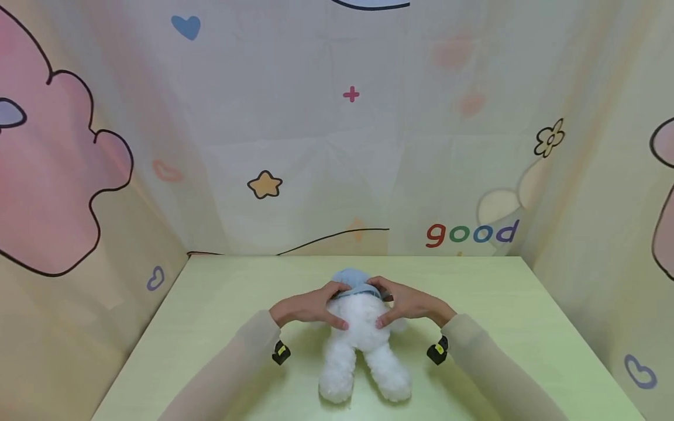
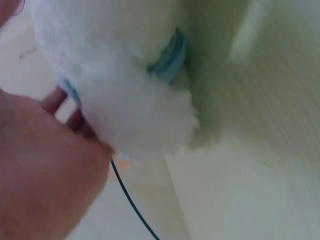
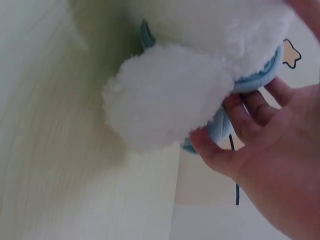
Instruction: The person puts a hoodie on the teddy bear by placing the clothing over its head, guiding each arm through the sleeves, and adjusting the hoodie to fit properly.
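A white fluffy plush toy (image 1: 361, 321) lies on the table, its legs pointing at me and a light blue hat or hood (image 1: 350, 275) at its far end. My left hand (image 1: 314, 304) holds it from the left at the neck, thumb against the white body. From the other side my right hand (image 1: 411, 302) grips it likewise, fingers at the blue trim and thumb on the body. In the right wrist view, fingertips touch a blue band (image 3: 257, 80) behind a fluffy arm (image 3: 167, 97). The left wrist view shows white plush and blue fabric (image 2: 171, 57); the left fingertips are partly hidden.
The pale green-yellow table (image 1: 242, 275) extends around the toy. A printed curtain (image 1: 316, 146) hangs behind the table and along both sides. Small black devices with yellow marks (image 1: 281, 352) sit at both wrists.
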Demonstrator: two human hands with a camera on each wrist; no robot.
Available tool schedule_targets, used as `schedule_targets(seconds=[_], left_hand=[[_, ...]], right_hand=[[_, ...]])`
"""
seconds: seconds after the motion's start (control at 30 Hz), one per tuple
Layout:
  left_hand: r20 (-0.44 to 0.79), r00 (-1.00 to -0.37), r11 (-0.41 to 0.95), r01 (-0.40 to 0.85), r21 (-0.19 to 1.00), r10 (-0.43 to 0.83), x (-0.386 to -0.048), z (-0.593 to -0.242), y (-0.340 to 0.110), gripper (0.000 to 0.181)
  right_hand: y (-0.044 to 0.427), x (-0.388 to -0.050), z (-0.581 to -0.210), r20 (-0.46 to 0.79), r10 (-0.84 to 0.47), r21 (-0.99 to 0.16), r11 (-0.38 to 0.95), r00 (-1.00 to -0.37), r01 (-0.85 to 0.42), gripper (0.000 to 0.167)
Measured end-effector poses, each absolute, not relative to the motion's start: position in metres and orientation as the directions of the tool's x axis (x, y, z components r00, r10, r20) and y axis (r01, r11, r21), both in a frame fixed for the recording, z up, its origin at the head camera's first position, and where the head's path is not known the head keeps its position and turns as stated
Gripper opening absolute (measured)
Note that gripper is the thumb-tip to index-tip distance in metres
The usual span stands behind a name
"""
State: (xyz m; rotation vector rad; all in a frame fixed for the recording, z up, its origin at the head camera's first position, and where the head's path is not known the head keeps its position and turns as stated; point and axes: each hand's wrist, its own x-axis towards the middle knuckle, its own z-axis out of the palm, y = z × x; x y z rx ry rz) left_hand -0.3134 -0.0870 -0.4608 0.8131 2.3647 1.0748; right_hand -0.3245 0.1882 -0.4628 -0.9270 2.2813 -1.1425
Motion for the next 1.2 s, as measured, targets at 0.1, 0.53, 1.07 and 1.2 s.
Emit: schedule_targets(seconds=[0.1,0.53,1.07,1.2], left_hand=[[-0.060,-0.744,0.586,0.472,0.659,0.666,-0.307,-0.463,-0.082,0.084],[0.247,-0.738,0.620,0.666,0.415,0.628,-0.307,-0.488,-0.069,0.028],[0.267,-0.794,0.743,0.606,0.284,0.546,-0.303,-0.482,-0.063,0.031],[0.137,-0.801,0.709,0.583,0.395,0.583,-0.304,-0.476,-0.073,0.028]], right_hand=[[0.184,-0.322,-0.466,-0.016,-0.693,-0.765,0.472,-0.721,-0.437,0.081],[0.161,-0.316,-0.475,0.223,-0.610,-0.418,0.644,-0.760,-0.640,0.034],[0.145,-0.289,-0.480,0.383,-0.501,-0.113,0.809,-0.776,-0.577,0.022],[0.156,-0.290,-0.471,0.222,-0.527,-0.345,0.744,-0.820,-0.572,0.033]])
